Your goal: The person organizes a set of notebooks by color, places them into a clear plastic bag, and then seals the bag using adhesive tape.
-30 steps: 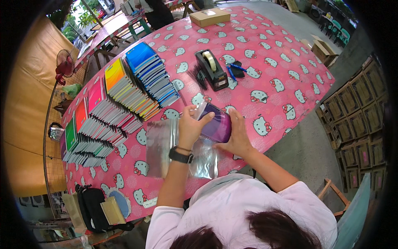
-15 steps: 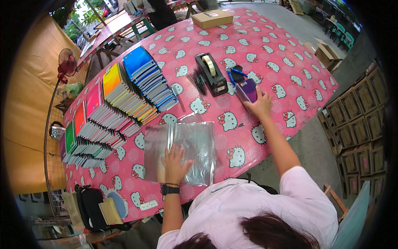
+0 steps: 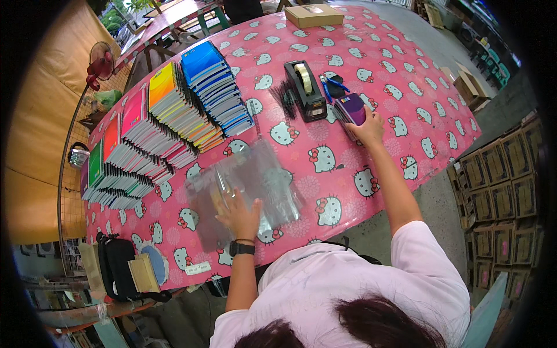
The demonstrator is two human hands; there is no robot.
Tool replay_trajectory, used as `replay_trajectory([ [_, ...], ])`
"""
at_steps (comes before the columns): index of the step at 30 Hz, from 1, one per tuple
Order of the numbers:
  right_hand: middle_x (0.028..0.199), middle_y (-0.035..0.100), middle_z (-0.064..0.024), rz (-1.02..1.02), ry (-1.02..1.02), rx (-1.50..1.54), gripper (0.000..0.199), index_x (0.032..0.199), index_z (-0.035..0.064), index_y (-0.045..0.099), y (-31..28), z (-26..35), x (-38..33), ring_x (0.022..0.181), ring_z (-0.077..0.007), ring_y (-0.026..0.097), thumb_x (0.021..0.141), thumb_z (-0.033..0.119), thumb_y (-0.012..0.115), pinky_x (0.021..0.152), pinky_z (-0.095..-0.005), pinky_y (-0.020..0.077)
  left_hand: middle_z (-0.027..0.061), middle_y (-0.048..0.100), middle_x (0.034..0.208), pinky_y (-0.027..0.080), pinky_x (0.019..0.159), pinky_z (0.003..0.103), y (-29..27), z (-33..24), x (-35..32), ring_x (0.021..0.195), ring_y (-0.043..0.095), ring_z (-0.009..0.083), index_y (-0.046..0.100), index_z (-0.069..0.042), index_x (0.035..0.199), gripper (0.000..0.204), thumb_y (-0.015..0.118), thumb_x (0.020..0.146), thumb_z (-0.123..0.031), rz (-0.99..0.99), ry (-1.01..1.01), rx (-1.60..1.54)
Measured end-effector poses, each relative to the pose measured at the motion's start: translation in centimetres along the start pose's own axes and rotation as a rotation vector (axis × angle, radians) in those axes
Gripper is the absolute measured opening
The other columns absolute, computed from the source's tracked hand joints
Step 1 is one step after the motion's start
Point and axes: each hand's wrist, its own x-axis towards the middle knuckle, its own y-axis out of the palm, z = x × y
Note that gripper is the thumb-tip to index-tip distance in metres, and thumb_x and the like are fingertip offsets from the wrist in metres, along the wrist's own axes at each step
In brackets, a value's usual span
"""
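My left hand (image 3: 239, 216) lies flat with fingers apart on a clear plastic bag (image 3: 272, 180), on the pink patterned tablecloth. Out to the right, my right hand (image 3: 369, 129) is closed round the right side of a small stack of purple spiral notebooks (image 3: 351, 108), which rests on the table. Just beyond it lies a blue-handled cutting tool (image 3: 335, 87) on something dark. A black tape dispenser (image 3: 307, 95) with a roll of tape stands to its left. Several loose black spiral coils (image 3: 282, 100) lie beside the dispenser.
Tall stacks of spiral notebooks line the left: blue (image 3: 201, 59), yellow (image 3: 162, 80), pink (image 3: 134, 110), red (image 3: 112, 137) and green (image 3: 96, 162). A cardboard box (image 3: 314, 15) sits at the far edge. A black bag (image 3: 116, 267) is at the near left; brown cartons (image 3: 493, 174) are piled right.
The plastic bag has turned and slid a little to the left under my left hand. My right hand still grips the purple notebooks. The whole view has shifted slightly.
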Motion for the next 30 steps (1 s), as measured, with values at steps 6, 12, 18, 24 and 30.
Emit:
replay_trajectory([
  [6, 0.126, 0.039, -0.0230, -0.151, 0.009, -0.128, 0.087, 0.132, 0.0157, 0.038, 0.0, -2.8, 0.0, 0.116, -0.0393, 0.037, 0.059, 0.048, 0.072, 0.092, -0.0518, 0.0369, 0.0159, 0.025, 0.143, 0.016, 0.099, 0.064, -0.8, 5.0, -0.1, 0.131, 0.019, 0.0394, 0.046, -0.014, 0.127, 0.057, 0.056, 0.080, -0.045, -0.205, -0.041, -0.201],
  [12, 0.132, 0.034, -0.0274, -0.100, -0.153, -0.152, 0.087, 0.134, 0.0118, 0.034, 1.1, -2.6, 0.5, 0.121, -0.0434, 0.033, 0.062, 0.045, 0.070, 0.100, -0.0510, 0.0292, 0.0164, 0.027, 0.142, 0.017, 0.099, 0.061, -1.1, 8.5, -0.8, 0.130, 0.021, 0.0390, 0.050, -0.012, 0.121, 0.050, 0.060, 0.079, -0.036, -0.301, -0.006, -0.332],
  [18, 0.123, 0.047, -0.0213, -0.427, -0.311, -0.243, 0.075, 0.130, 0.0100, 0.040, -0.3, 3.7, -0.3, 0.116, -0.0370, 0.041, 0.066, 0.031, 0.073, 0.097, -0.0463, 0.0326, 0.0167, 0.030, 0.140, 0.020, 0.100, 0.057, -4.0, 10.7, 0.4, 0.129, 0.023, 0.0384, 0.052, -0.012, 0.119, 0.049, 0.065, 0.074, -0.026, -0.367, -0.022, -0.495],
  [24, 0.090, 0.062, -0.0120, 0.050, -1.107, 0.742, 0.021, 0.093, 0.0030, 0.063, -5.4, 33.6, -14.1, 0.093, -0.0276, 0.056, 0.072, 0.001, 0.062, 0.084, -0.0347, 0.0416, 0.0175, 0.036, 0.135, 0.024, 0.102, 0.049, -5.0, 19.4, -2.9, 0.124, 0.030, 0.0379, 0.057, -0.010, 0.111, 0.043, 0.066, 0.069, -0.016, -0.432, -0.071, -0.532],
  [30, 0.091, 0.061, -0.0127, 0.328, -1.500, 0.715, 0.018, 0.091, 0.0044, 0.062, -4.0, 48.6, -22.3, 0.093, -0.0305, 0.054, 0.074, 0.010, 0.061, 0.081, -0.0396, 0.0439, 0.0185, 0.045, 0.126, 0.029, 0.100, 0.046, -7.2, 25.0, -4.2, 0.118, 0.038, 0.0363, 0.059, -0.007, 0.106, 0.038, 0.066, 0.068, -0.009, -0.440, -0.123, -0.602],
])
